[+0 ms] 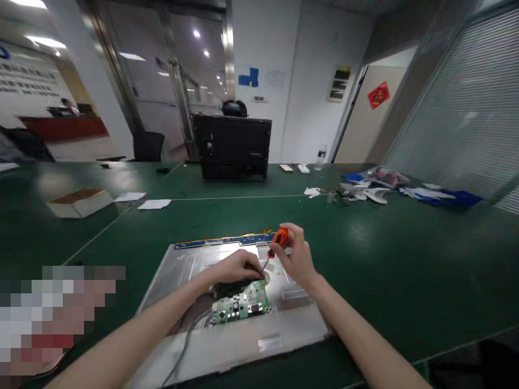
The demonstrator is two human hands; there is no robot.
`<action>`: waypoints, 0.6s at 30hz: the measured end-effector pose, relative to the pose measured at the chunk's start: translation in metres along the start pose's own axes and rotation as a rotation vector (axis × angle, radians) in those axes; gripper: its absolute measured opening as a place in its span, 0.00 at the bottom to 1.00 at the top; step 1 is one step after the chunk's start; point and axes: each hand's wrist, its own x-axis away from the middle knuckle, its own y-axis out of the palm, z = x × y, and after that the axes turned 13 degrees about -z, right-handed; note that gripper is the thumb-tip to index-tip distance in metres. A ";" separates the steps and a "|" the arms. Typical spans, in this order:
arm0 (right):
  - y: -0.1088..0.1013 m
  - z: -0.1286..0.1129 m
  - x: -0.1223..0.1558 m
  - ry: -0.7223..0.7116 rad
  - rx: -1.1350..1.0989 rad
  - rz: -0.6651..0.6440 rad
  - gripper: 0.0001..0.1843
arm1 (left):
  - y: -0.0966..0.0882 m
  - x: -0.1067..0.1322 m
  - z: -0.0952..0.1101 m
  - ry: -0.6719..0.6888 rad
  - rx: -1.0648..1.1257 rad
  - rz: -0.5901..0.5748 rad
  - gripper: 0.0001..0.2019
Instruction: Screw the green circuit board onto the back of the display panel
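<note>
On the table lies a flat silver metal panel (227,348), perhaps the back of a display. A green circuit board (243,303) sits on it, with a grey cable (187,346) running off its left side. My right hand (299,258) grips the orange and black handle of a screwdriver (279,237), whose shaft slants down left to the board's upper right corner. Beside that tip, my left hand (239,266) has its fingers pinched together; what they hold is hidden. A narrow blue circuit strip (223,242) runs along the panel's far edge.
A black monitor (233,148) stands at the table's far side. An open box (81,203) and paper sheets (154,204) are on the left. Plastic bags and scraps (377,186) lie far right, near a water bottle (321,156). A pixelated patch covers the lower left.
</note>
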 end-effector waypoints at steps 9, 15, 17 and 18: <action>0.001 -0.004 0.003 -0.032 0.041 -0.062 0.20 | 0.002 -0.002 -0.005 -0.031 0.048 0.002 0.07; 0.002 -0.007 0.004 -0.081 0.085 -0.097 0.20 | 0.001 -0.001 -0.004 -0.033 0.040 -0.002 0.05; 0.002 -0.009 0.004 -0.082 0.112 -0.102 0.19 | 0.001 -0.001 -0.002 -0.033 0.039 -0.002 0.06; 0.002 -0.010 0.004 -0.082 0.122 -0.103 0.19 | 0.001 -0.001 -0.001 -0.034 0.039 -0.003 0.06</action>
